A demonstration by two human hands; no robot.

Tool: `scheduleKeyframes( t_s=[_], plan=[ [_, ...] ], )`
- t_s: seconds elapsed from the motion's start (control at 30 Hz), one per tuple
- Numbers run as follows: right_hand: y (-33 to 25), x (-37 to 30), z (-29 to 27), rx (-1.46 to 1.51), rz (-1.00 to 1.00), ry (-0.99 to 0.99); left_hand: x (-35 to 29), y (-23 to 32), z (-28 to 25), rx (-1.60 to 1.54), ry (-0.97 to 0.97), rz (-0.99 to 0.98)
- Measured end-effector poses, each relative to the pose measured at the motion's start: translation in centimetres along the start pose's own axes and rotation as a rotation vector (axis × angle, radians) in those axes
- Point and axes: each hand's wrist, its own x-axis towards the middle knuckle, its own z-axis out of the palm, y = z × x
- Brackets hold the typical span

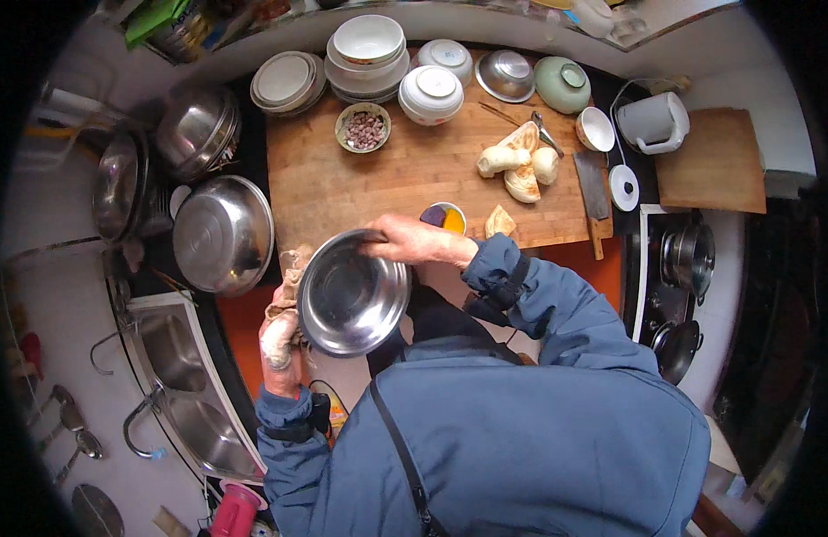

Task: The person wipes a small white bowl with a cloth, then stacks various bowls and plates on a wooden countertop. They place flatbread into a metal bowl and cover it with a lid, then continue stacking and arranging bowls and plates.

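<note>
A shiny stainless steel basin (354, 300) is held tilted in front of my body, off the near edge of the wooden board. My right hand (416, 240) grips its far rim, thumb and fingers closed over the edge. My left hand (281, 340) is closed on a beige cloth (295, 273) pressed against the basin's left outer side; some of those fingers are hidden. Just beyond my right hand, a small bowl (461, 215) with purple and yellow pieces stands on the board, beside a piece of flatbread (500, 221).
The wooden board (333, 197) carries a bowl of reddish beans (363, 128), stacked white bowls (369, 63), bread (521, 161) and a cleaver (592, 192). Steel basins (223, 234) stand left, above a double sink (190, 385). A stove with pots (688, 258) is at right.
</note>
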Motion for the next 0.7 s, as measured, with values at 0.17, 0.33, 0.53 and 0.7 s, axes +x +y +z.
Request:
scheduleKeyframes(
  t_s=[0.17,0.33,0.53,0.7],
  plan=[
    [3.5,-0.5,0.4,0.164,0.133,0.282,-0.7,-5.2,-1.8,-0.141,0.165,-0.028],
    [7.6,2.2,-0.7,0.078,0.392,0.319,-2.1,-7.5,-2.2,-0.092,0.187,-0.103],
    [14.3,7.1,1.0,-0.08,0.261,0.298,-3.0,-8.0,-5.0,-0.06,0.254,-0.021],
    [15.2,8.2,0.6,-0.32,0.297,0.283,-3.7,-9.1,-8.0,-0.063,0.219,-0.058]
  ],
)
